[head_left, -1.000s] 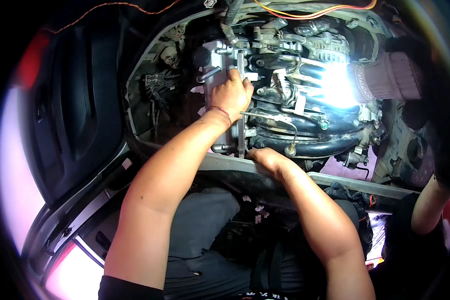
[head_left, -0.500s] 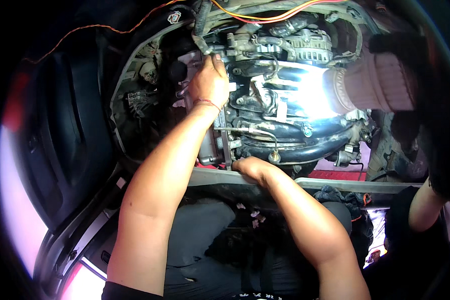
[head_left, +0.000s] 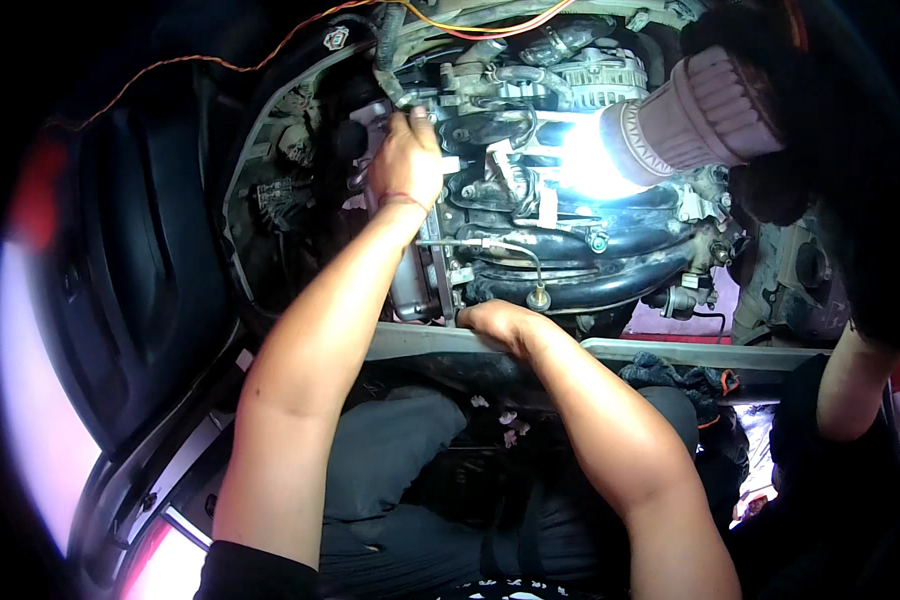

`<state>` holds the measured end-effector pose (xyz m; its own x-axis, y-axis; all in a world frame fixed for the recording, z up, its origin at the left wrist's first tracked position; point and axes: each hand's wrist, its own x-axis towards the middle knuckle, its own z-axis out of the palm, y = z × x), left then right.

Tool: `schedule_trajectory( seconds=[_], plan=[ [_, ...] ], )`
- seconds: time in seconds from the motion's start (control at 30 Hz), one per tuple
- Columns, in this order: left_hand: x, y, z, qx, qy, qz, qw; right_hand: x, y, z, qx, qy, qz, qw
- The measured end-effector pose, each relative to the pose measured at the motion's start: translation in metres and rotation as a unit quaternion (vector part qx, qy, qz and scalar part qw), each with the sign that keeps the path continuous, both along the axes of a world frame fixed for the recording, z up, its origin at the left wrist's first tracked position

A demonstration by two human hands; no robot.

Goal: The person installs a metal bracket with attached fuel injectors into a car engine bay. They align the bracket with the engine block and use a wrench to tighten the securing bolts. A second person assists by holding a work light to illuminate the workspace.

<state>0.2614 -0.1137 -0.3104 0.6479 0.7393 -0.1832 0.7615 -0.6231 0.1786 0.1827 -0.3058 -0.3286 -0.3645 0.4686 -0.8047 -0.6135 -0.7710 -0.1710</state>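
A car engine lies in the bay before me, its long grey cover (head_left: 410, 285) running along the left side. At the far end of that cover is my left hand (head_left: 407, 165), fingers bent in and pointing away from me; what they grip is hidden. Close to the near end, by the bay's front edge, my right hand (head_left: 500, 322) is curled with its fingertips out of sight. Between the hands and to the right run black curved intake pipes (head_left: 610, 270), with a thin metal tube (head_left: 505, 247) crossing beside the cover.
Another person's arm (head_left: 855, 385) is at the right. A bright ribbed lamp (head_left: 695, 110) shines on the engine. Yellow and red wires (head_left: 240, 67) cross the top. A dark cloth (head_left: 670, 375) lies at the near rim (head_left: 710, 355). An alternator (head_left: 605, 75) sits at the far side.
The lamp has moved left over the intake pipes and tilted. The whole view has shifted slightly. Both my hands keep their places at the cover's ends.
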Motion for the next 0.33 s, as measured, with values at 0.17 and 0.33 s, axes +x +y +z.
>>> schedule_trajectory(
  seconds=[0.17,0.33],
  plan=[
    [-0.037,-0.028,-0.011,-0.014,-0.093,0.008,0.996,-0.003,0.004,-0.008,-0.005,0.001,0.021,1.0],
    [-0.029,-0.024,-0.002,-0.014,0.0,0.014,1.0,-0.004,0.001,-0.004,0.007,0.002,0.003,1.0]
  ],
)
